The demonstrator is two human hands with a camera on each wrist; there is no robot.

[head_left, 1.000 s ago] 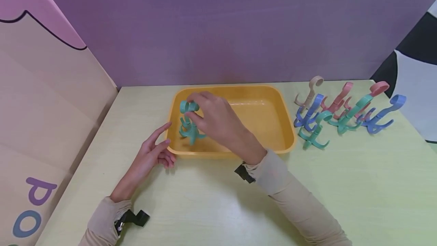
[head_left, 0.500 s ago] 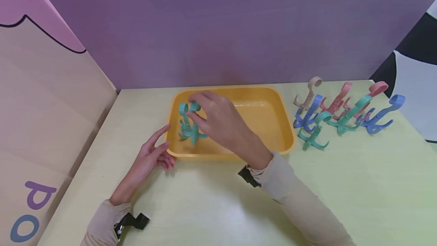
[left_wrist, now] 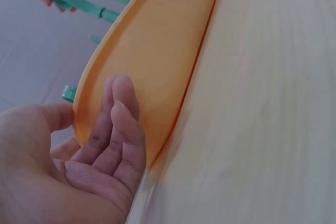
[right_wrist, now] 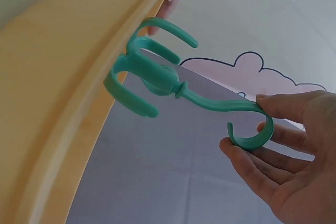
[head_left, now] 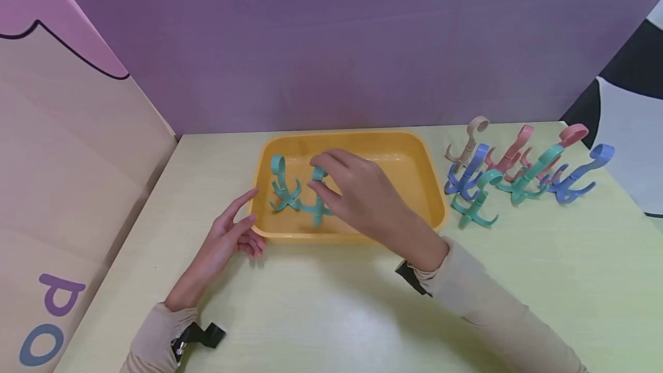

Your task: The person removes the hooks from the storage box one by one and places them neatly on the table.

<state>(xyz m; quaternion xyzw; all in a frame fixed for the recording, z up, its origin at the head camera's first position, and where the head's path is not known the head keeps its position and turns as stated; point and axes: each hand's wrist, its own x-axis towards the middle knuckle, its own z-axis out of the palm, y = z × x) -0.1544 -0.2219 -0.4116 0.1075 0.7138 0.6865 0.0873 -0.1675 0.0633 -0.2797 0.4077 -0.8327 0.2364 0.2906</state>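
My right hand [head_left: 365,197] pinches the curled top of a green multi-prong hanging hook [right_wrist: 155,74] between thumb and fingers. Its prongs point down, low inside the yellow tray [head_left: 411,183], in the head view. A second green hook [head_left: 285,193] stands in the tray's left part, just left of the held one. At the tray's front left corner is my left hand [head_left: 233,229], thumb and index finger touching the rim and the other fingers loosely bent outside the wall. The left wrist view shows that thumb [left_wrist: 58,116] on the rim.
Right of the tray, several similar hooks stand bunched on the table [head_left: 331,309]: a beige one [head_left: 472,137], blue ones [head_left: 575,174], pink ones [head_left: 513,151] and green ones [head_left: 533,174]. A purple panel [head_left: 352,45] rises behind the table, and a printed panel [head_left: 77,160] borders its left side.
My right hand has moved right and slightly toward me with the green hook, parting it from the second hook, which now shows in full. The left hand has stayed at the tray corner.
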